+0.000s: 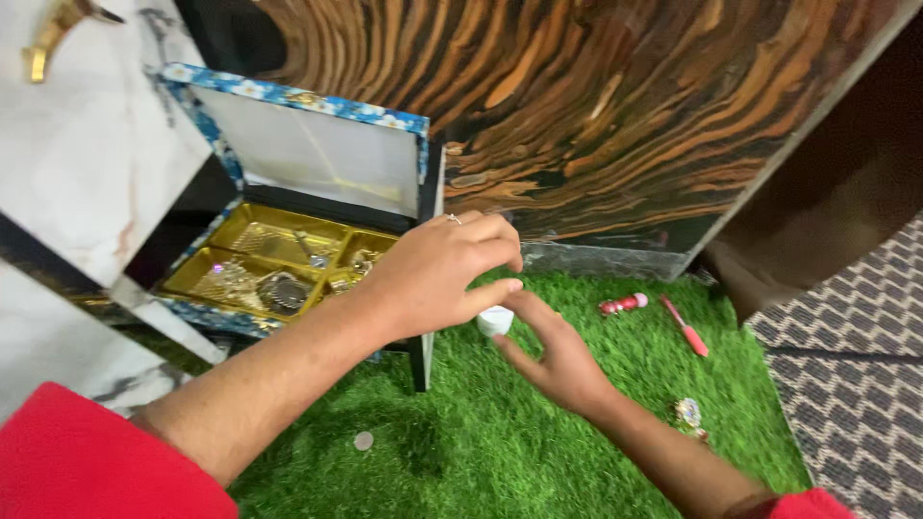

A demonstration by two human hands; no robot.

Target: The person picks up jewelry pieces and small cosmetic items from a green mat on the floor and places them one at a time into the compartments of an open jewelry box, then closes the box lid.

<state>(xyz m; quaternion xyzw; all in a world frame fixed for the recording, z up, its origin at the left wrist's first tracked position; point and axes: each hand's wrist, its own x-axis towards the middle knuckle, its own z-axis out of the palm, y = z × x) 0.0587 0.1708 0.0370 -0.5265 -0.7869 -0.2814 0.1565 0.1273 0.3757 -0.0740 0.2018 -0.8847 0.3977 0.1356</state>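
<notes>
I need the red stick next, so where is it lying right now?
In the head view the red stick lies on the green turf at the right, beside the small red-and-white tube, beyond the right hand.

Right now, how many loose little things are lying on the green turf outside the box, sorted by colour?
White: 1, the small jar both hands reach for
Red or pink: 2, a small tube and a slim stick
Grey: 1, a round coin
Gold and mixed: 1, an ornament by the right forearm
Total: 5
</notes>
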